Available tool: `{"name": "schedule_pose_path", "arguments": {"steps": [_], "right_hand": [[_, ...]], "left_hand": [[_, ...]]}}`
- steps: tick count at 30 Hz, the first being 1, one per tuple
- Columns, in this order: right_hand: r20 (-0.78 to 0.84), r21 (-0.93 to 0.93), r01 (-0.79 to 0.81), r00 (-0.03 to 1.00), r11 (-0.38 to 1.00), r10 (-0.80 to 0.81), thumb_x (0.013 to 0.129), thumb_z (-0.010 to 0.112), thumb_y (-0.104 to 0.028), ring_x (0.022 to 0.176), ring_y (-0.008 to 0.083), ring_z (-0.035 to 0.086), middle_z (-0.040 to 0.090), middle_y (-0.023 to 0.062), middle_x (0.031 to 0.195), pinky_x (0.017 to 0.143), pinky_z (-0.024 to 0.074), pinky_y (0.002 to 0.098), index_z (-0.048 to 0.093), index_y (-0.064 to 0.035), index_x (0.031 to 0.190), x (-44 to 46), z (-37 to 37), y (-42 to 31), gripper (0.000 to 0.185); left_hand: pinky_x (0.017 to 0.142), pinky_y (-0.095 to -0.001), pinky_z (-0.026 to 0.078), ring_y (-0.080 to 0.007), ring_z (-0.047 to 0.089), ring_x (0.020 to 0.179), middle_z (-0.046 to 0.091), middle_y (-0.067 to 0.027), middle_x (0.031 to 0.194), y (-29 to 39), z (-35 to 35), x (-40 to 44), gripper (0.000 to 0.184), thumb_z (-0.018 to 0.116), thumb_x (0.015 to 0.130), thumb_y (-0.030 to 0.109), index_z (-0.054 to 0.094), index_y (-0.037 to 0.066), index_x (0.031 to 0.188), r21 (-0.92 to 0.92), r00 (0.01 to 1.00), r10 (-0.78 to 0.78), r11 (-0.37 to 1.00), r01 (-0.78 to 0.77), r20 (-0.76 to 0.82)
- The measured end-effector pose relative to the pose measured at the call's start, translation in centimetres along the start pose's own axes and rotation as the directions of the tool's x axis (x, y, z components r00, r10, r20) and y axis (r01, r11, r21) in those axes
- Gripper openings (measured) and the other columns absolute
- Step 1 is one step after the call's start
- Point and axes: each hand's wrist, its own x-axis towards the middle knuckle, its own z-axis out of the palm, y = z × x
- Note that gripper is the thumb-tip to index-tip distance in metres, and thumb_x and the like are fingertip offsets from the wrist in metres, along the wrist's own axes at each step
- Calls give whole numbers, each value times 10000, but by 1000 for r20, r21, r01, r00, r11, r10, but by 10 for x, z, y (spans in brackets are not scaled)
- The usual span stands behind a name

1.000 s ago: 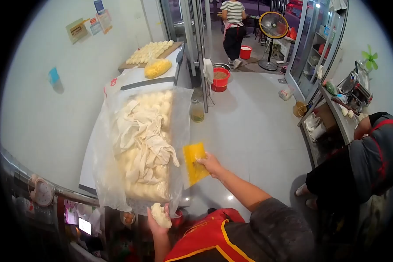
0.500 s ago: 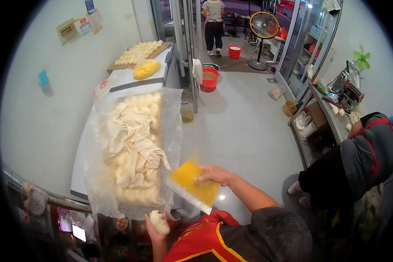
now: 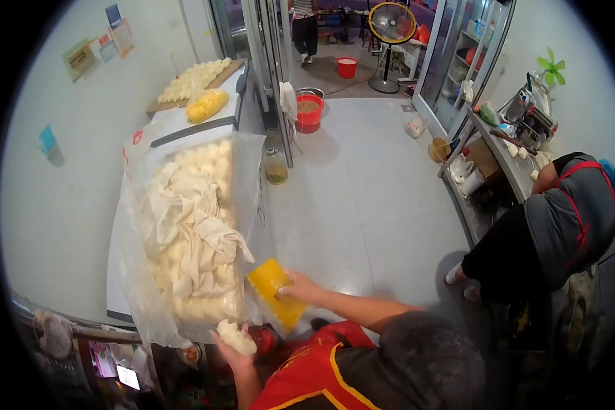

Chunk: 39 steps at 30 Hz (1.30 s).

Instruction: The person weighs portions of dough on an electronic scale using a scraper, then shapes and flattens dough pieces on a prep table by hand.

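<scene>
My left hand point(image 3: 240, 360) cups a pale lump of dough point(image 3: 236, 336), palm up, low in the view. In my right hand point(image 3: 301, 290) is a flat yellow rectangular piece point(image 3: 273, 282), gripped by one edge and tilted; its exact kind is unclear. Left of both hands lies a block of rounded pale dough pieces point(image 3: 208, 307), packed closely together. Crumpled cream cloth point(image 3: 191, 212) covers much of that block. Clear plastic sheeting point(image 3: 133, 273) spreads beneath and around it.
A yellow-filled bag point(image 3: 207, 106) and a board of dough pieces point(image 3: 197, 80) sit at the far end. A co-worker point(image 3: 560, 219) bends over a side counter point(image 3: 502, 160) at right. Red buckets point(image 3: 309, 121) and a fan point(image 3: 391, 26) stand ahead.
My right hand and the yellow piece have moved left and slightly down, towards my left hand. The dough in my left hand has shifted slightly left and up. The view has shifted.
</scene>
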Motion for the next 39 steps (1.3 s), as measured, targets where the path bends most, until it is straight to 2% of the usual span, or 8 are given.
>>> {"name": "schedule_pose_path", "arguments": {"steps": [5,9,11,14,17,28,34,39], "right_hand": [[36,372,-146,989,917,143,826,569,-79,963,197,578,595,80,1070,838,477,358,467,-47,1222,16,20,62,410],[146,570,-216,976,793,162,864,552,-110,957,231,595,595,92,1069,817,504,395,446,-65,1227,6,23,24,381],[85,520,-205,978,829,189,872,519,-62,947,225,594,589,96,1070,814,506,398,448,-57,1202,8,27,11,338],[53,544,-217,973,810,226,874,492,-26,942,218,594,582,98,1071,811,503,383,444,-47,1184,22,33,-10,315],[49,562,-138,990,816,134,875,484,-24,946,209,592,580,94,1067,809,498,359,442,-43,1185,38,41,-4,313],[36,495,-163,985,853,167,864,491,-15,945,202,588,579,85,1088,814,488,340,448,-38,1186,54,63,17,325],[33,356,-213,976,910,215,861,502,-17,930,213,594,581,93,1082,798,496,348,450,-32,1179,39,9,-1,322],[-119,363,-224,952,905,283,858,522,-30,946,225,588,582,101,1082,814,489,352,449,-33,1196,34,-40,26,346]], "left_hand": [[561,-345,521,-226,592,771,608,-32,976,3,13,2,480,383,908,558,545,161,1123,-28,1000,1,1000,-1,-13],[563,-358,525,-242,611,681,641,-64,911,11,17,-3,502,372,909,564,572,138,1085,-36,1000,7,999,-6,23],[603,-344,531,-241,615,706,642,-70,919,13,16,-6,498,385,916,549,584,115,1060,28,999,49,998,-50,18],[584,-308,541,-273,609,689,628,-108,889,20,42,-11,513,464,894,539,588,62,1039,-112,999,42,993,-45,-28],[587,-312,543,-276,610,685,628,-109,891,27,51,-14,504,473,895,527,587,58,1038,-125,996,76,989,-83,-54],[613,-323,539,-221,613,741,638,-52,925,25,7,5,468,478,890,537,600,110,1039,-64,995,94,993,-96,-38],[611,-353,517,-212,611,722,630,-62,895,39,15,0,392,478,928,440,574,78,1044,156,995,52,987,-38,-87],[628,-357,521,-225,615,729,632,-72,901,43,14,-5,430,502,908,466,575,68,1052,97,987,-43,994,59,-156]]}}
